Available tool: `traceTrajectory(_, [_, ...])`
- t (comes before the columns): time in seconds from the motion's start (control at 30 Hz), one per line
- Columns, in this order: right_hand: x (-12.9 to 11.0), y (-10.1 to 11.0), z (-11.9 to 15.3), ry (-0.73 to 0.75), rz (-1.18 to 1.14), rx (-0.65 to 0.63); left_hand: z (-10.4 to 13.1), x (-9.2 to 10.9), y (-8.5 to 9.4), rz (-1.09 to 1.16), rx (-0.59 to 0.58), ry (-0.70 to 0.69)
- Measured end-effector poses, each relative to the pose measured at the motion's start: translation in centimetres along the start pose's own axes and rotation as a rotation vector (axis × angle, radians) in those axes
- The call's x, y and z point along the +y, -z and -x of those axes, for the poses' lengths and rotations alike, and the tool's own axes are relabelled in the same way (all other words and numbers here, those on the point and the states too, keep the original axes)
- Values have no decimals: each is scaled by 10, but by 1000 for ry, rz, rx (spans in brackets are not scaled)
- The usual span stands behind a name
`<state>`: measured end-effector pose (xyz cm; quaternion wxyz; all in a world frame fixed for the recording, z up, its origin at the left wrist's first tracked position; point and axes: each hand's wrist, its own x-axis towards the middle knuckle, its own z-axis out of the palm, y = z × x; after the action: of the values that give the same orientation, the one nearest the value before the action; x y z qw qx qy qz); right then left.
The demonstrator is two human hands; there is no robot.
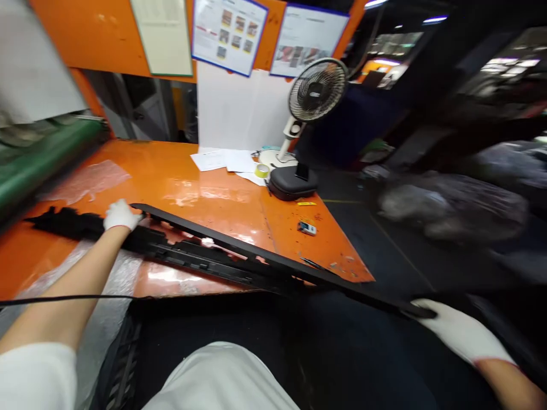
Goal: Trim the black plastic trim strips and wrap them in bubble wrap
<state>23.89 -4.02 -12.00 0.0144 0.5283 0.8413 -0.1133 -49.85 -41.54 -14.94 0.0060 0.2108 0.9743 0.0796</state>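
Two long black plastic strips lie slantwise across the front of the orange table. The lower, notched strip (188, 253) has clips and cut-outs along it and reaches to the far left. A smoother strip (256, 249) runs above it and out past the table's right corner. My left hand (122, 216), in a white glove, is closed on the black parts near the smoother strip's left end; its fingertips are partly hidden. On the right, my right hand (457, 330), also gloved, grips the far end of the smoother strip.
A desk fan (318, 91) stands at the back of the table (231, 196), near papers, a roll of yellow tape (262, 171) and a black case (293, 182). A small device (306, 228) and a pen (314, 263) lie at right. A green roller (51, 154) borders the left.
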Motion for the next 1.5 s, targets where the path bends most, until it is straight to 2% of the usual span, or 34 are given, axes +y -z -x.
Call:
traceTrajectory(0.03, [-2, 5, 3, -122, -76, -72, 4, 9, -2, 59, 111, 21])
traceTrajectory(0.07, [-11, 6, 1, -159, -114, -83, 10, 22, -6, 130, 227, -31])
traceTrajectory(0.13, [-44, -3, -19, -112, -112, -39, 30, 55, -18, 296, 360, -305])
traceTrajectory(0.17, [-66, -12, -33, -92, -103, -38, 44, 74, -26, 364, 348, -488])
traceTrajectory(0.2, [-89, -23, -50, -105, -100, -37, 58, 92, -36, 406, 279, -681])
traceTrajectory(0.27, [-137, -48, -83, -95, -92, -21, 88, 122, -57, 391, 34, -1016])
traceTrajectory(0.3, [-158, -59, -97, -69, -80, -26, 102, 134, -67, 343, -93, -1128])
traceTrajectory(0.37, [-194, -79, -122, -40, -77, -2, 124, 146, -86, 212, -274, -1229])
traceTrajectory(0.43, [-215, -93, -141, 63, -105, -2, 139, 149, -99, 98, -337, -1212])
traceTrajectory(0.53, [-219, -103, -163, 203, -128, -5, 153, 145, -103, 4, -315, -1162])
traceTrajectory(0.67, [-189, -109, -186, 124, -103, 99, 168, 140, -98, -62, -240, -1046])
traceTrajectory(0.73, [-169, -113, -194, 67, -103, 103, 176, 139, -98, -66, -194, -985])
traceTrajectory(0.83, [-148, -117, -198, 47, -121, 78, 182, 136, -102, -1, -130, -982])
traceTrajectory(0.9, [-142, -120, -198, 55, -140, 87, 180, 134, -105, 46, -126, -1003])
traceTrajectory(1.0, [-146, -121, -196, 85, -181, 136, 173, 135, -106, 54, -167, -992])
traceTrajectory(1.1, [-163, -118, -192, 129, -231, 218, 167, 139, -102, 50, -217, -954])
traceTrajectory(1.2, [-194, -111, -184, 193, -277, 255, 164, 144, -97, 46, -257, -927])
traceTrajectory(1.27, [-223, -104, -174, 318, -305, 156, 165, 145, -95, 29, -260, -913])
traceTrajectory(1.37, [-269, -94, -158, 531, -259, -57, 166, 144, -96, 33, -228, -911])
traceTrajectory(1.5, [-314, -86, -148, 621, -29, -152, 168, 143, -97, 57, -238, -908])
